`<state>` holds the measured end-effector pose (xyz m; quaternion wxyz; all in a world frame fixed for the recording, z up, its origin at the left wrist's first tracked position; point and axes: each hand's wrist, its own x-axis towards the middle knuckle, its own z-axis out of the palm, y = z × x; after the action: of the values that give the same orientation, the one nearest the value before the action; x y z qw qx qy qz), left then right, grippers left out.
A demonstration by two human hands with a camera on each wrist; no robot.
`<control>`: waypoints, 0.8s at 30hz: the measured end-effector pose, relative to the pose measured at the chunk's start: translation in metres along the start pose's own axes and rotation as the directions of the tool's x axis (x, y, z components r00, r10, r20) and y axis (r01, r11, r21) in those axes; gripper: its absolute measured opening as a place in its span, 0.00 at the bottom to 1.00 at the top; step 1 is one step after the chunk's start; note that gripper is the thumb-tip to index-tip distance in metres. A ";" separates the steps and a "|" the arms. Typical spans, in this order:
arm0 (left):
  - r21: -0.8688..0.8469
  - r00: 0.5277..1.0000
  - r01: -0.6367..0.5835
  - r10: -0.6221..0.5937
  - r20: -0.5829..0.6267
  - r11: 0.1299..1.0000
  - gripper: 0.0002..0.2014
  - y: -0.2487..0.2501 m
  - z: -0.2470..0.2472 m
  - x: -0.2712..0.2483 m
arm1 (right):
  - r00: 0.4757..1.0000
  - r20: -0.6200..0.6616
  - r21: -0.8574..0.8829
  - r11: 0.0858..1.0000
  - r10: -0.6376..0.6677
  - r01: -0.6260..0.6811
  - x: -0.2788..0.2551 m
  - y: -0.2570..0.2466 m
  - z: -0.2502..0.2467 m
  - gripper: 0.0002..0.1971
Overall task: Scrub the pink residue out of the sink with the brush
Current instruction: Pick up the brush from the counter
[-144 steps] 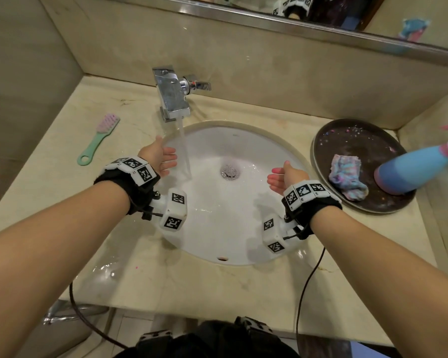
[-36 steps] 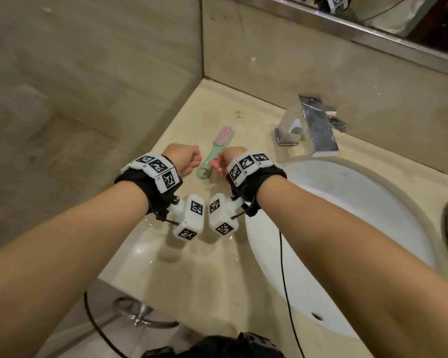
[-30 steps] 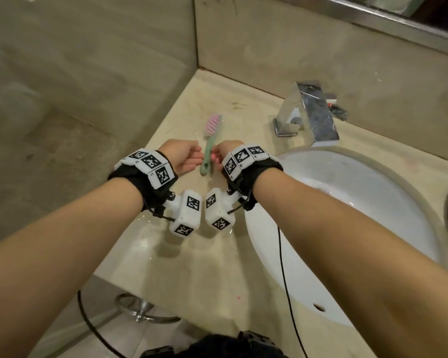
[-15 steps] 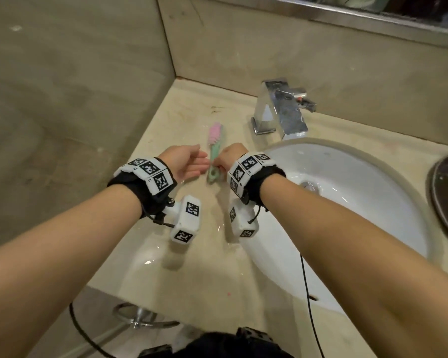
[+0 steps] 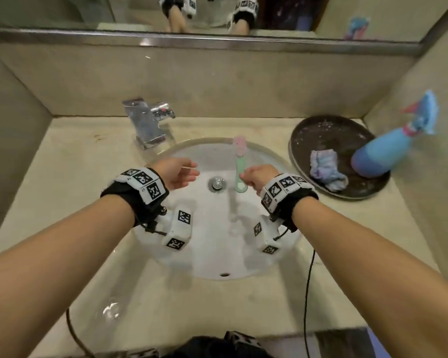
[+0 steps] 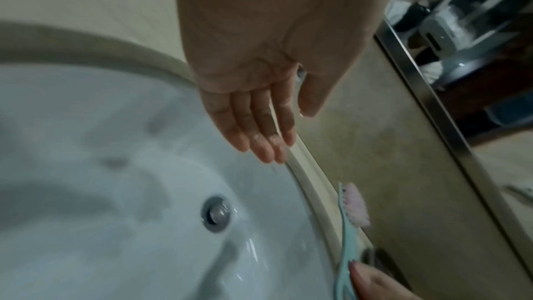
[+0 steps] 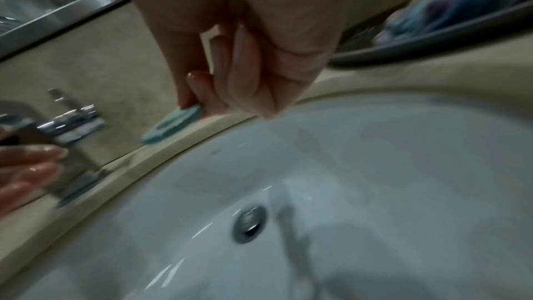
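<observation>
My right hand (image 5: pixel 254 175) pinches the mint-green handle of the brush (image 5: pixel 240 164) above the white oval sink (image 5: pixel 212 228). Its pink bristle head points toward the sink's far rim. In the right wrist view the thumb and fingers (image 7: pixel 199 90) clamp the green handle (image 7: pixel 176 126). My left hand (image 5: pixel 181 171) hovers over the left part of the basin, fingers straight and holding nothing; the left wrist view shows the flat palm and wet fingers (image 6: pixel 259 127), with the brush (image 6: pixel 350 220) at lower right. The drain (image 5: pixel 217 184) sits between the hands. No pink residue is plainly visible in the blurred basin.
A chrome tap (image 5: pixel 146 122) stands at the back left, with no water running. At right a dark round tray (image 5: pixel 308 133) holds a crumpled blue-purple cloth (image 5: pixel 326 169) and a blue spray bottle (image 5: pixel 388 148). A mirror runs along the back wall.
My right hand picked the brush up from the counter at left and carried it right, over the sink. My left hand came along empty. The tap ran 4.8 s ago; now it is off.
</observation>
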<state>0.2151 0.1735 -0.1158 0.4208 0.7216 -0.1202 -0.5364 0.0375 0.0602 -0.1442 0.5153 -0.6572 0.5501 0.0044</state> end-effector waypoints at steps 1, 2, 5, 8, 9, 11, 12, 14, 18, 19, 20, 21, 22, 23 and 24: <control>0.016 0.999 -0.012 0.012 0.032 1.000 0.11 0.006 0.018 -0.001 | 0.998 -0.063 0.003 1.000 -0.009 0.010 -0.003 0.013 -0.017 0.17; 0.029 0.998 -0.026 0.024 0.061 0.999 0.11 0.011 0.035 -0.003 | 0.992 -0.129 0.022 1.000 -0.007 0.010 -0.006 0.026 -0.034 0.17; 0.053 0.991 -0.069 0.062 0.120 0.996 0.10 0.021 0.081 -0.007 | 0.968 -0.250 0.070 0.998 0.024 -0.006 -0.016 0.055 -0.082 0.09; 0.077 0.986 -0.089 0.077 0.151 0.993 0.09 0.025 0.114 -0.010 | 0.925 -0.374 0.030 0.998 0.065 -0.058 -0.018 0.079 -0.124 0.09; 0.086 0.985 -0.092 0.079 0.153 0.992 0.09 0.026 0.123 -0.010 | 0.907 -0.411 0.047 0.996 0.089 -0.077 -0.020 0.086 -0.138 0.10; 0.101 0.985 -0.097 0.082 0.151 0.990 0.08 0.027 0.134 -0.010 | 0.891 -0.432 0.036 0.990 0.138 -0.136 -0.020 0.100 -0.159 0.13; 0.105 0.986 -0.099 0.083 0.146 0.990 0.08 0.028 0.141 -0.010 | 0.890 -0.428 0.036 0.988 0.154 -0.153 -0.019 0.110 -0.170 0.14; 0.104 0.987 -0.098 0.083 0.136 0.990 0.08 0.029 0.152 -0.009 | 0.900 -0.400 0.069 0.984 0.177 -0.163 -0.019 0.127 -0.186 0.16; 0.110 0.990 -0.081 0.067 0.123 0.991 0.08 0.027 0.167 -0.007 | 0.866 -0.439 0.027 0.966 0.241 -0.256 -0.007 0.143 -0.196 0.10; 0.112 0.991 -0.080 0.067 0.117 0.991 0.08 0.026 0.169 -0.007 | 0.852 -0.464 -0.027 0.957 0.244 -0.289 -0.005 0.143 -0.197 0.12; 0.113 0.991 -0.080 0.067 0.112 0.990 0.08 0.024 0.170 -0.006 | 0.845 -0.480 -0.103 0.942 0.234 -0.319 -0.001 0.143 -0.197 0.15; 0.118 0.993 -0.077 0.065 0.103 0.990 0.09 0.023 0.170 -0.005 | 0.847 -0.486 -0.146 0.936 0.215 -0.321 0.001 0.141 -0.197 0.17; 0.120 0.994 -0.076 0.065 0.091 0.990 0.10 0.021 0.170 -0.004 | 0.847 -0.499 -0.195 0.929 0.183 -0.315 0.005 0.141 -0.197 0.17; 0.120 0.995 -0.067 0.059 0.075 0.990 0.10 0.020 0.168 -0.004 | 0.845 -0.503 -0.223 0.918 0.179 -0.327 0.010 0.141 -0.197 0.17; 0.115 0.997 -0.061 0.054 0.060 0.991 0.10 0.018 0.166 -0.003 | 0.846 -0.503 -0.249 0.907 0.179 -0.340 0.015 0.143 -0.197 0.18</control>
<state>0.0733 0.0846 -0.1124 0.3895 0.7256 -0.1842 -0.5365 -0.1707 -0.0655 -0.1566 0.2446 -0.6330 0.7344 0.0077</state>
